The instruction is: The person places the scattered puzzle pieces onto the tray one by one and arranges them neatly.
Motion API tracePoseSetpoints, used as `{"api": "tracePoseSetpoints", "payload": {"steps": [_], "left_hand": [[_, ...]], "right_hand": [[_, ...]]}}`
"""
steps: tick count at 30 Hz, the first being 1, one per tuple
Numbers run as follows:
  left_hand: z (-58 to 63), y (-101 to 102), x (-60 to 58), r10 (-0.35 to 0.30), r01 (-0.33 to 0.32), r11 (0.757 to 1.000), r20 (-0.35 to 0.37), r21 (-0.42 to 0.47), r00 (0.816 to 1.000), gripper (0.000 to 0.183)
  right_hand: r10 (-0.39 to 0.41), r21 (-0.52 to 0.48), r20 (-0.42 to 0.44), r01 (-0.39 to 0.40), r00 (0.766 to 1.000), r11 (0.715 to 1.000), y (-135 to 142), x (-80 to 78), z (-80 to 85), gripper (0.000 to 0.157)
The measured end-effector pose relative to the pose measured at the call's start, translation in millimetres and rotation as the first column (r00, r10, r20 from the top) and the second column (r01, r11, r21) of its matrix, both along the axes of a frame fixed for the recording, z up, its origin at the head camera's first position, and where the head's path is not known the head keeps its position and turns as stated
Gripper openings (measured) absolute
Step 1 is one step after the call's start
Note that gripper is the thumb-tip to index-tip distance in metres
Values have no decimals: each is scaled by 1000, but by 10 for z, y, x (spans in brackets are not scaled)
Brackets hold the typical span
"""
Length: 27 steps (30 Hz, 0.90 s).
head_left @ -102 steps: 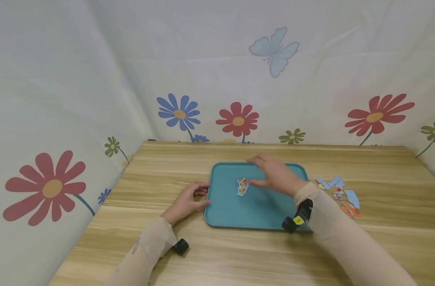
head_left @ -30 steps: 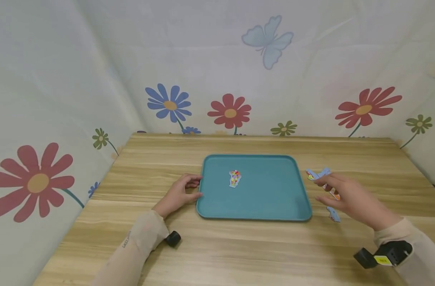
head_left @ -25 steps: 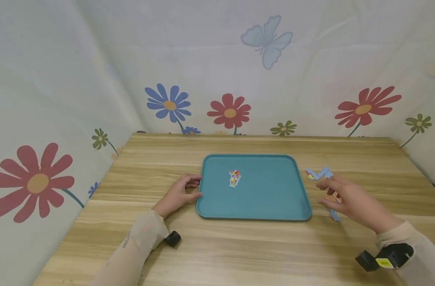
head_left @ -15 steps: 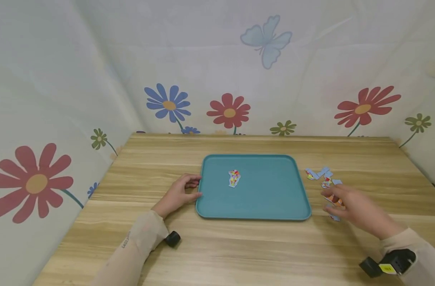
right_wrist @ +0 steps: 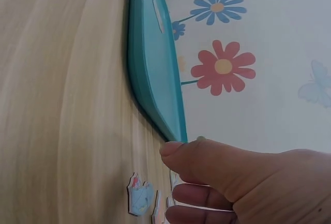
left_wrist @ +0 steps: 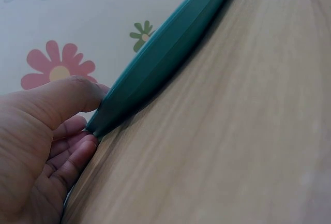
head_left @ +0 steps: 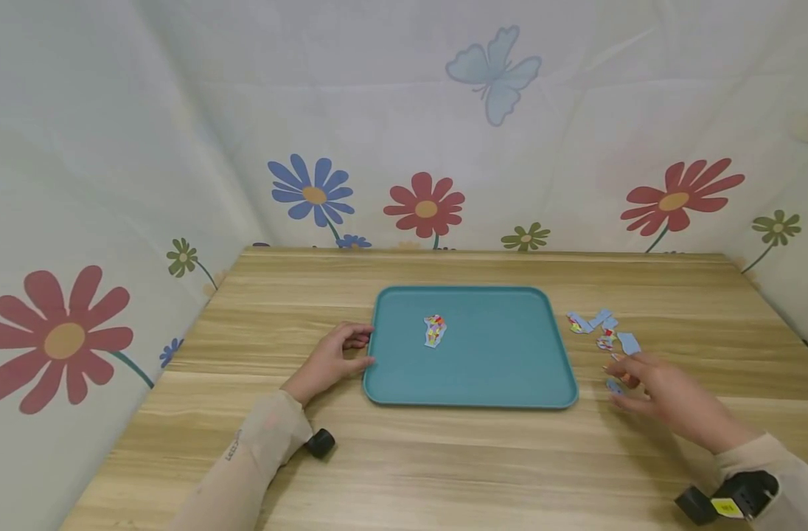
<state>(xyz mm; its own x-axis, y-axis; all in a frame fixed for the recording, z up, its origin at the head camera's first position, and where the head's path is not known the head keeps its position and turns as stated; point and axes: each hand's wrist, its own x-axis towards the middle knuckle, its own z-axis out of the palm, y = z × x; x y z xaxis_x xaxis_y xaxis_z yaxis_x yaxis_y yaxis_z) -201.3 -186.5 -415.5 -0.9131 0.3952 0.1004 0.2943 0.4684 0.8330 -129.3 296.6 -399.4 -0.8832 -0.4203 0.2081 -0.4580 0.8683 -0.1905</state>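
Note:
My left hand [head_left: 327, 361] rests at the left edge of a teal tray [head_left: 497, 376], thumb and fingertips touching its rim; the left wrist view shows the thumb [left_wrist: 77, 97] against the side. On the tray lies one colourful puzzle piece [head_left: 435, 331]. My right hand [head_left: 672, 398] is over the loose pieces right of the tray, thumb and fingers apart, with nothing visible between them. A small blue piece [head_left: 614, 386] shows near its thumb; in the right wrist view a light-blue piece [right_wrist: 139, 197] lies below the thumb. The hand partly hides other pieces.
Several other puzzle pieces lie right of the tray, among them a plain blue one [head_left: 629, 343] and a blue one with red and yellow [head_left: 579, 324]. The wooden table [head_left: 444, 464] meets a flower-printed cloth [head_left: 351, 88] at the back and left.
My right hand went from above the tray to the pieces at its right, then slid slightly right and towards me, uncovering some pieces. My left hand stays at the tray.

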Motion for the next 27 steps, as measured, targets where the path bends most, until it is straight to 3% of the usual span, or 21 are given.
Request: {"api": "tracePoseSetpoints", "payload": {"steps": [10, 19, 27], "left_hand": [[21, 0, 8, -2, 2, 1000, 6, 0, 1000, 54], [29, -4, 14, -6, 6, 1000, 10, 1, 1000, 53], [-258, -74, -151, 8, -8, 1000, -8, -13, 1000, 56]], "right_hand": [[-2, -9, -19, 2, 1000, 1000, 63, 29, -105, 35], [-7, 17, 15, 7, 1000, 1000, 83, 17, -152, 38], [-4, 42, 20, 3, 1000, 999, 87, 0, -173, 37]]}}
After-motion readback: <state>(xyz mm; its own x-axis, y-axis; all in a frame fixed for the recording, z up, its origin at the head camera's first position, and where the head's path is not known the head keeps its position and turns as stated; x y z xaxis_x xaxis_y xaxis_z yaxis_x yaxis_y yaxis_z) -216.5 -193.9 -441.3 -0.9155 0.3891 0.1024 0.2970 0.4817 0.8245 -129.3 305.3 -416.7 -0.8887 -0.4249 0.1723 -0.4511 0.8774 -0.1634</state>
